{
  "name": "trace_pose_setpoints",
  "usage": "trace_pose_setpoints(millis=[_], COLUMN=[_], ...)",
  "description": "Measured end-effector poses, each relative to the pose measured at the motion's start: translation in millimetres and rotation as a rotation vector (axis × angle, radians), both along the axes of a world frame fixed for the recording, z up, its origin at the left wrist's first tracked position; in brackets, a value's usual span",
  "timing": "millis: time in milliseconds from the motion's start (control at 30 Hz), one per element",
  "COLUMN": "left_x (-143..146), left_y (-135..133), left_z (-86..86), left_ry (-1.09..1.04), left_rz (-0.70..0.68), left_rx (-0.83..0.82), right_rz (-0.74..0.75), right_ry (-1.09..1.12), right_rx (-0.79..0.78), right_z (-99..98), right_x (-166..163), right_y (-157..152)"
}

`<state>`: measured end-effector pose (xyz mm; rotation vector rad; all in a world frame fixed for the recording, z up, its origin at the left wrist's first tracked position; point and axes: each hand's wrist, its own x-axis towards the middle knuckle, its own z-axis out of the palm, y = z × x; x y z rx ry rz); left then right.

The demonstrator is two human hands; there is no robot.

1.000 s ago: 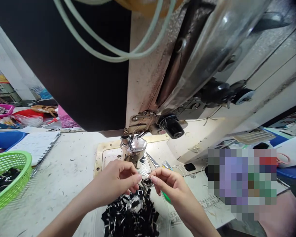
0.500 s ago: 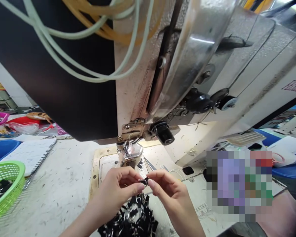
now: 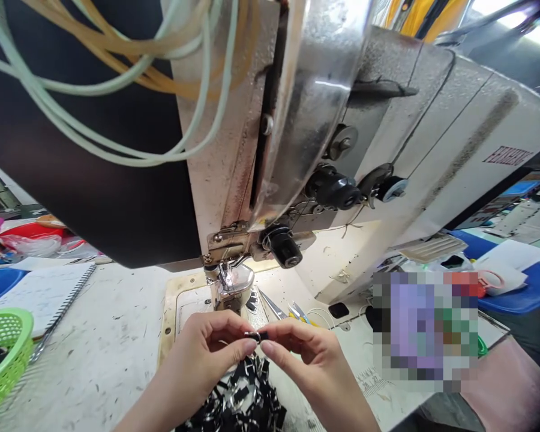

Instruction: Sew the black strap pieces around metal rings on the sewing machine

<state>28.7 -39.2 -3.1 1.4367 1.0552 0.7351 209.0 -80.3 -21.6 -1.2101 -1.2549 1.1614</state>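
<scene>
My left hand [image 3: 207, 354] and my right hand [image 3: 303, 357] meet fingertip to fingertip just in front of the sewing machine's presser foot [image 3: 230, 287]. Both pinch one small black strap piece with a metal part [image 3: 256, 336] between thumb and fingers. Below the hands lies a heap of similar black pieces with silver bits [image 3: 240, 399]. The presser foot stands a short way behind the held piece, lit by the machine's lamp.
The big sewing machine [image 3: 387, 138] with pale hoses [image 3: 117, 120] fills the upper view. Snips [image 3: 274, 307] lie right of the foot. A green basket [image 3: 2, 354] with dark pieces and a spiral notebook [image 3: 45, 294] sit at left. Blue trays stand at the far right.
The view has tilted up and the hands sit lower in it. Both hands have stayed pinched together on the small black piece, turning it slightly.
</scene>
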Motion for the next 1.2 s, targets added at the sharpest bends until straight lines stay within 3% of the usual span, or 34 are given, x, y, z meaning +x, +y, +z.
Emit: trace_pose_setpoints(millis=[367,833,1067,1200], left_x=[-1,-15,-11,-5], left_y=[-1,9,16,24], left_z=[1.6,15.0,11.1,11.8], left_ry=[-0.008,-0.217,-0.357,-0.51], left_rz=[0.035,0.127,0.288,0.438], left_rx=[0.011,-0.051,-0.077,-0.28], right_rz=[-0.005,0.038,0.044,-0.098], right_ry=[0.027,0.122,0.017,-0.224], right_rx=[-0.012,0.071,0.224,0.541], right_z=[0.8,10.3,4.5,-0.7], right_x=[-3,-29,-38,-32], right_y=[10,25,45,55])
